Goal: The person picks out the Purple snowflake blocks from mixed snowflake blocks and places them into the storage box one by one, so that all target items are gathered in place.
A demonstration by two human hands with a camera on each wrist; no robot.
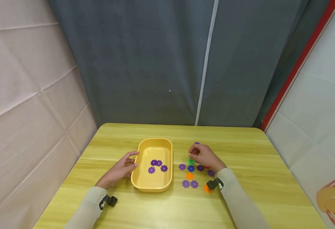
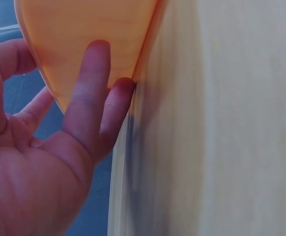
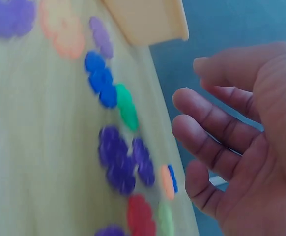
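We see the left hand [image 1: 121,170] resting straight fingers [image 2: 86,98] against the outer wall of the yellow plastic tray [image 1: 140,156], which sits on the yellow-green wooden tabletop [image 1: 242,152] and holds four purple flower-shaped discs [image 1: 157,166]. The right hand [image 1: 203,155] hovers over the scattered coloured flower discs [image 1: 189,176] just right of the tray, fingers loosely bent and apart, apparently holding nothing, though the wrist view is blurred.

Tray: yellow plastic tray [image 1: 144,184], oblong with rounded corners, standing upright on the table's left half.
Tray contents: four purple flower discs [image 1: 157,165] lying flat (two overlapping).
Loose discs: purple, blue, green and orange flower discs [image 1: 189,176], flat, scattered just right of the tray.
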